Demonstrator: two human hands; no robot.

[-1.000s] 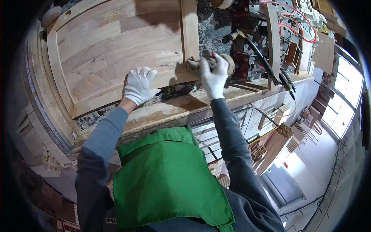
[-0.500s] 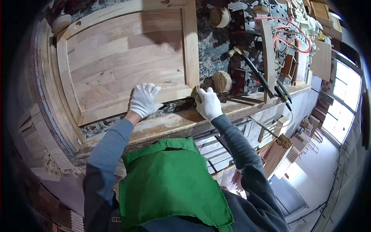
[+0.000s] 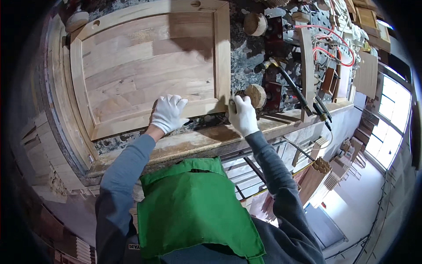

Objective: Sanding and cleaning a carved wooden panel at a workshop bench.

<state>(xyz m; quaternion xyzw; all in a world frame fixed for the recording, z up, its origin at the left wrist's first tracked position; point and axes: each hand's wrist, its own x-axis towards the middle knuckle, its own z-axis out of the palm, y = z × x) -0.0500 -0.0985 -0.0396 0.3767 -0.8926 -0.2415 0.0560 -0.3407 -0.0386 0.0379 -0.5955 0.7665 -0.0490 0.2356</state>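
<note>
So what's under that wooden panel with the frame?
Past the right edge of the framed panel, a dark, blotchy worktop shows. What's right underneath is covered, so I can't tell.

This is a woodworking workshop: a framed wooden panel lies on a stained, mottled worktop, near round wooden blocks by dark red metal fittings. A red hose loops beyond, and stacked timber stands towards a large window.
</note>
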